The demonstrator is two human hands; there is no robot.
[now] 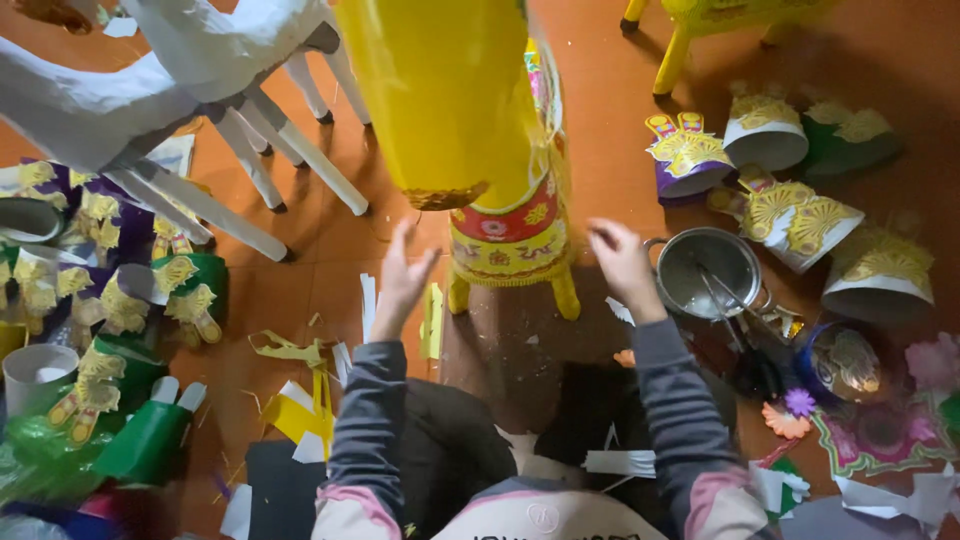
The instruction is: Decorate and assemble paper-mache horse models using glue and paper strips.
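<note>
Yellow glossy paper animal figure with red-and-gold trimmed body stands on the orange floor between both hands. Left hand is spread flat, fingers released; right hand loosely curled (blurred), grasping nothing. Round steel pot sits beside.

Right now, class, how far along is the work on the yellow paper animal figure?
Done: the yellow figure wears red and yellow trim, and decorated hats lie finished on the floor. In hand: the left hand and right hand are raised, open, beside it. Left: the white figure is undecorated; scraps remain.
</note>
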